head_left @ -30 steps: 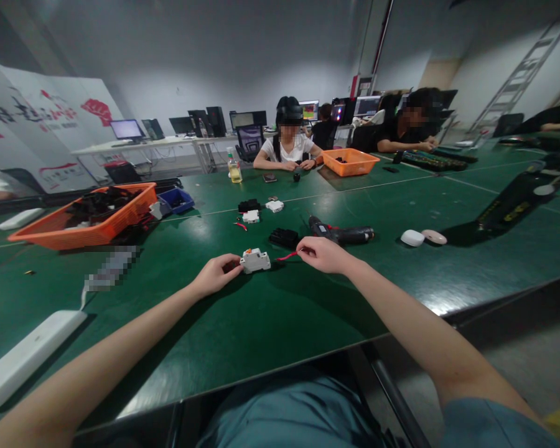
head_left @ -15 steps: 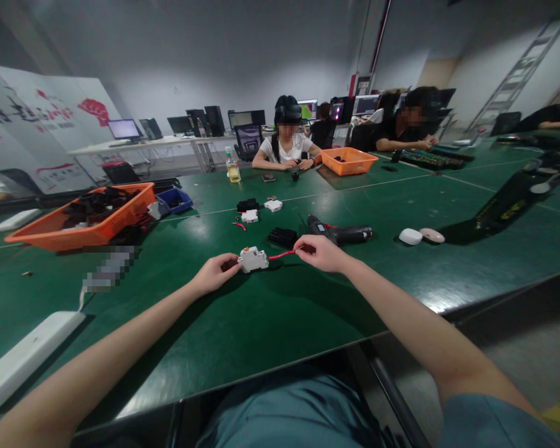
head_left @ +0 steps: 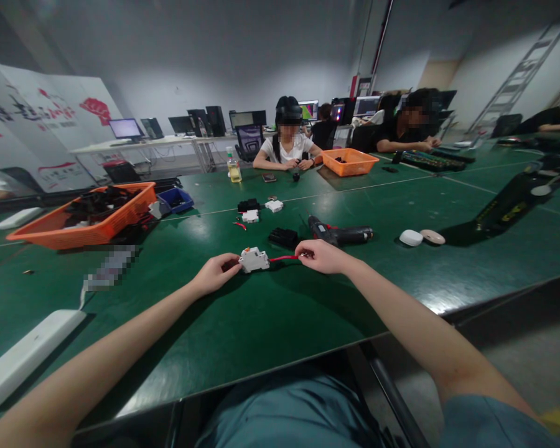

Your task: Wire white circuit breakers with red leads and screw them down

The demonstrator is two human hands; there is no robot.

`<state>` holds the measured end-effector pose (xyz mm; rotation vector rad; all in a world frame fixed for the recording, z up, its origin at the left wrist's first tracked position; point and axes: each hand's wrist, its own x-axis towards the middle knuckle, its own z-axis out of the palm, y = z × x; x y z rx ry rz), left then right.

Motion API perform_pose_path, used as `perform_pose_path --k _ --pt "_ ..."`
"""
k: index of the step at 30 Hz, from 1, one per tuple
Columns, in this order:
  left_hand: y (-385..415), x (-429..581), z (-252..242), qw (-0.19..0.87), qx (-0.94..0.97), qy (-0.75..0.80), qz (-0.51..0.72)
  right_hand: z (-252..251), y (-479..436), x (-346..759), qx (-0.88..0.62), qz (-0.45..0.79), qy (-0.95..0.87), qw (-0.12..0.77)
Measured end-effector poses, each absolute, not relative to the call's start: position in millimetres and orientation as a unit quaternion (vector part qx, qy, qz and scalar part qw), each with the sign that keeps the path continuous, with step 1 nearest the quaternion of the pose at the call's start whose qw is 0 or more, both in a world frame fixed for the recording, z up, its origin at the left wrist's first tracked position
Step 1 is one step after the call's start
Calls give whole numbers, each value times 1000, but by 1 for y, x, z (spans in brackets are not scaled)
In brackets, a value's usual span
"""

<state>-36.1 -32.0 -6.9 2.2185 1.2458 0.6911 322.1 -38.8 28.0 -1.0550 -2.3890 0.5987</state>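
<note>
A white circuit breaker with an orange lever stands at the near middle of the green table. My left hand grips its left end between thumb and fingers. From the breaker's right side runs a short red wire. Its far end is pinched in the closed fingers of my right hand, which hide the tip. Just beyond my hands lie a black block-shaped part and a cordless drill.
Farther back are two more white breakers, a black piece and a small red wire. An orange basket and a blue bin stand left. A white power strip lies near my left arm. A co-worker sits opposite.
My right hand has shifted very slightly down and to the right, and the red wire looks straighter. The left hand still grips the breaker.
</note>
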Motion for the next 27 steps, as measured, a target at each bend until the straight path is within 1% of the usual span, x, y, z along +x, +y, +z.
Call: perform_pose_path --k 4,11,16,21,27 --pt "-34 -36 -7 218 829 452 248 29 -39 323 -391 209 -870 218" --pt "-38 -36 -9 108 872 424 221 29 -41 321 -404 221 -878 130" --pt "-40 -35 -7 96 883 410 209 29 -42 318 -393 216 -885 122" --pt "-40 -34 -6 91 885 408 208 28 -40 319 -366 184 -905 116" --pt "-39 -35 -8 84 885 408 207 30 -39 321 -365 181 -904 129"
